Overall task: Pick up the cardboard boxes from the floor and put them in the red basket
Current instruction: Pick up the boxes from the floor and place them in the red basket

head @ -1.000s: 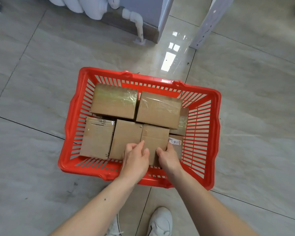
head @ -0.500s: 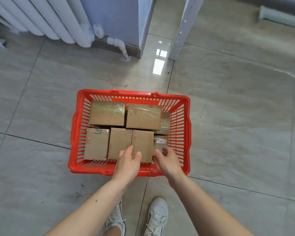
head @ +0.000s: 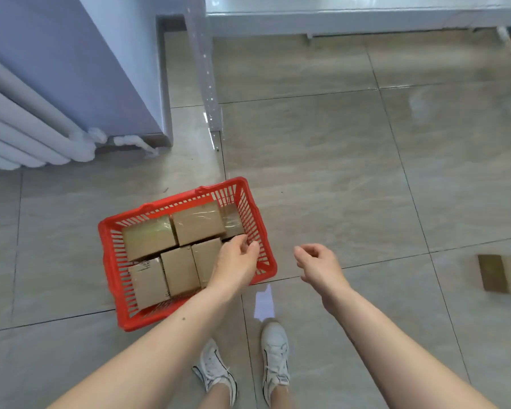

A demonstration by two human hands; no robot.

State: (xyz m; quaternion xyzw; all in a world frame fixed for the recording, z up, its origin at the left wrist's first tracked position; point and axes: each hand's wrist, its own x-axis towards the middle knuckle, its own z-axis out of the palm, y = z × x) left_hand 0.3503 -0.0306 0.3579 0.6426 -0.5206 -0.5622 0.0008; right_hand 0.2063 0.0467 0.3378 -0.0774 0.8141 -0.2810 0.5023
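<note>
While both hands hang over the floor, the left hand (head: 236, 261) sits above the red basket's (head: 109, 249) right end, fingers loosely curled, holding nothing. Right hand (head: 319, 264) is beside the basket, fingers loosely bent, empty. 6 taped cardboard boxes (head: 198, 222) fill the basket. 1 more cardboard box (head: 502, 273) lies on the tiles far right. White radiator (head: 27, 134) far left; 2 white sneakers (head: 275, 352) below.

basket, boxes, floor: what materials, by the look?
Red basket: looks like moulded plastic, evenly coloured, slotted walls. Boxes: brown cardboard, matte, some with shiny clear tape. Floor: likely polished tile, with grout lines and glare patches.
</note>
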